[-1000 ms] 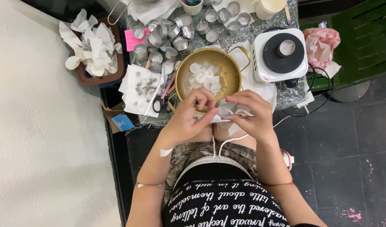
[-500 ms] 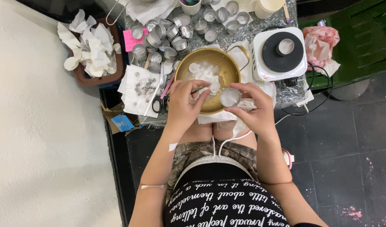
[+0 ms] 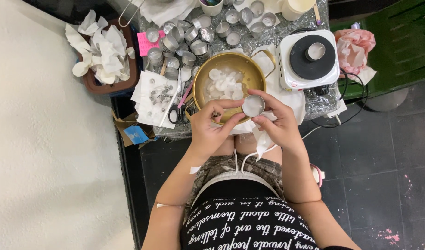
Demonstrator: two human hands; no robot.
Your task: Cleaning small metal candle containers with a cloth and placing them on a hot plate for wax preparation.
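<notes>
Now tealight cup (image 3: 253,105) between fingertips (both hands)

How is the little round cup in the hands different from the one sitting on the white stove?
The cup in the hands is held tilted over the gold bowl by the left hand and right hand; the cup on the stove stands upright alone on the black plate. The held one shows white inside. Both are small, round and silver.
</notes>
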